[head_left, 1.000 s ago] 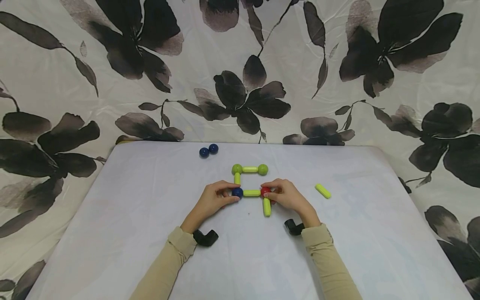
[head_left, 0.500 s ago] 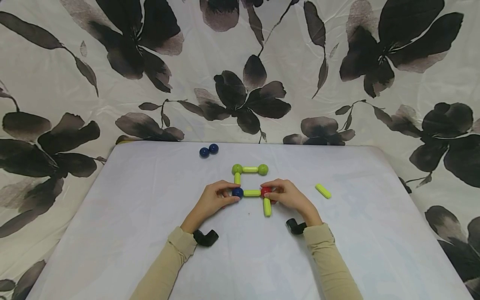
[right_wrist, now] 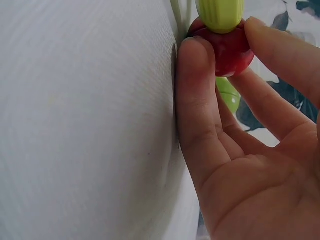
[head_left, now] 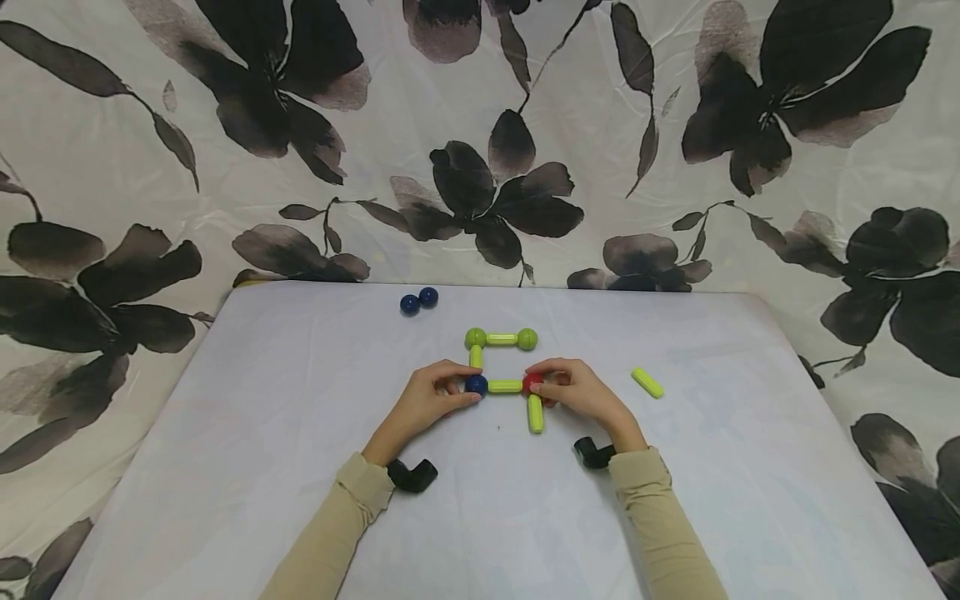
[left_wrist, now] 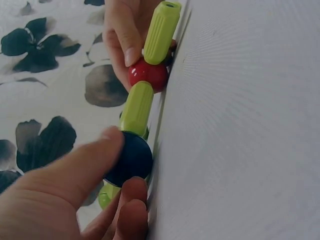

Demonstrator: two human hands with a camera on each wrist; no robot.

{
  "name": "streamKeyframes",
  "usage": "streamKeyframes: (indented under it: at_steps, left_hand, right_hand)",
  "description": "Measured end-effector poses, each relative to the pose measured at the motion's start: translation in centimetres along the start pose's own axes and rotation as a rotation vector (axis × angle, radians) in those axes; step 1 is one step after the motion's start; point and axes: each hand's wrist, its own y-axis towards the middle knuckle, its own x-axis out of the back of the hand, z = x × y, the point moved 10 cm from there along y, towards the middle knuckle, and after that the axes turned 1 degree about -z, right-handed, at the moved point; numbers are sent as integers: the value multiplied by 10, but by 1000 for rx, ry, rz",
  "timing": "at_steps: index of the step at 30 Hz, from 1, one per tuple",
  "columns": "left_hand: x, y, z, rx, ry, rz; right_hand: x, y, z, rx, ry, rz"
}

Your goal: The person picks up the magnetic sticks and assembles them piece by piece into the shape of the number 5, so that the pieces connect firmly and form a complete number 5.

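My left hand (head_left: pixel 431 393) pinches a blue ball (head_left: pixel 476 385) between thumb and fingers. My right hand (head_left: pixel 581 392) holds a red ball (head_left: pixel 533 383) the same way. A yellow-green rod (left_wrist: pixel 136 107) joins these two balls. From the red ball a second rod (head_left: pixel 536 414) points toward the near side, its other end free. Beyond the blue ball, a short rod (head_left: pixel 476 357) leads to a green ball (head_left: pixel 476 338). Another rod (head_left: pixel 502 339) runs from there to a second green ball (head_left: pixel 527 338). In the right wrist view, fingers partly cover the red ball (right_wrist: pixel 232 52).
Two loose blue balls (head_left: pixel 409 305) lie near the table's far edge, left of the chain. A single yellow-green rod (head_left: pixel 647 382) lies to the right of my right hand. The white-covered table (head_left: pixel 487 517) meets a flower-patterned cloth (head_left: pixel 480 192) behind.
My right wrist and forearm have shifted slightly to the right. Both hands keep their hold on the balls, and the linked pieces look almost the same.
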Motion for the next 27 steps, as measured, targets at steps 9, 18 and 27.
streamKeyframes:
  at_steps: [9,18,27]
  left_hand:
    - [17,4,1,143,-95,31]
    - [92,34,-8,86,172,-266]
    - [117,71,17,191,330,-285]
  right_hand:
    - [1,1,-1,5,15,-4]
    - [1,1,-3,7,29,-4]
    - [2,0,-6,-8,45,-2]
